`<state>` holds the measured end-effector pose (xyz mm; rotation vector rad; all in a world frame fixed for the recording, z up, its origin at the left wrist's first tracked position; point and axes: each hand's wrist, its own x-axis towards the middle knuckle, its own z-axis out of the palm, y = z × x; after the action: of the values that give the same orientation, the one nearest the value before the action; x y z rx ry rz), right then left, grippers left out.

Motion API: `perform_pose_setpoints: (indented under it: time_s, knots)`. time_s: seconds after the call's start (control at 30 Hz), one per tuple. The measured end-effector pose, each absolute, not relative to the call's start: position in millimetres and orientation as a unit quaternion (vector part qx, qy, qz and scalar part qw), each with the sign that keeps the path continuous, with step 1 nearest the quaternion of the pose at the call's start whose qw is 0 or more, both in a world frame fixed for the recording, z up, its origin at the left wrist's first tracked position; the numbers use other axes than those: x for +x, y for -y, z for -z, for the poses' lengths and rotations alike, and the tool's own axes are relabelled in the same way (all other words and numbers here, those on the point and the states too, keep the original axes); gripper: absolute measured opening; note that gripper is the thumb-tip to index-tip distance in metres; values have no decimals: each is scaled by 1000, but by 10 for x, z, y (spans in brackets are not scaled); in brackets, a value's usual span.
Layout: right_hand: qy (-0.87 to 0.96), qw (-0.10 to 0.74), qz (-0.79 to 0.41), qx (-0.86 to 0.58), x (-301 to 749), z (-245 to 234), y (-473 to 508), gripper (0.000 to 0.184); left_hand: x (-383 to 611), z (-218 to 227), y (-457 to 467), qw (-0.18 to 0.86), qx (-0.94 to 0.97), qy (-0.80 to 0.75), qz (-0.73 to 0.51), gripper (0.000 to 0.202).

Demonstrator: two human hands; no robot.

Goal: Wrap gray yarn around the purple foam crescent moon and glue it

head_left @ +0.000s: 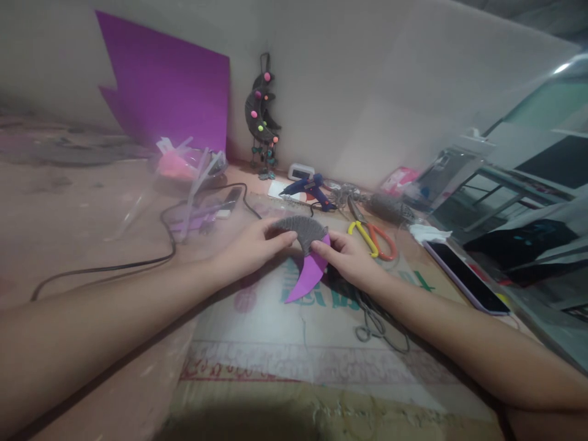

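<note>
A purple crescent moon cutout (pixel 310 275) is held between my two hands above a printed cardboard sheet (pixel 257 343). Dark grey yarn (pixel 301 231) wraps its upper part, while the lower pointed part shows bare purple. My left hand (pixel 271 243) is closed on the wrapped end, thumb on top. On the other side, my right hand (pixel 339 252) pinches the crescent where the wrapping meets the purple. A loose grey strand (pixel 395 340) lies on the cardboard below my right forearm, beside small scissors (pixel 370 327) partly hidden by that arm.
Beyond the hands lie a blue glue gun (pixel 310 190) and scissors with yellow and orange handles (pixel 374 239). A phone (pixel 466 277) rests at right. A black cord (pixel 105 267) crosses the left side. Purple sheets (pixel 174 86) and a decorated moon hanging (pixel 257 113) stand against the wall.
</note>
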<state>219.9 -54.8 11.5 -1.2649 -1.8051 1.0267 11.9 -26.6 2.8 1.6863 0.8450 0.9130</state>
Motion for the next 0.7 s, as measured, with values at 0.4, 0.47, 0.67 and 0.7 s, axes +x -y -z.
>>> perform_pose_setpoints:
  time_s: [0.4, 0.47, 0.67, 0.7]
  knots:
    - [695, 331, -395, -502, 2197, -114, 560, 37, 106, 0, 281, 462, 759, -344, -303, 33]
    - [694, 331, -400, -498, 2197, -120, 565, 37, 105, -4, 286, 459, 754, -354, -310, 34]
    - [692, 342, -411, -485, 2203, -124, 568, 38, 107, -26, 292, 441, 754, -366, -321, 33]
    - [693, 341, -413, -484, 2203, -123, 566, 38, 108, -26, 292, 441, 755, -365, -320, 33]
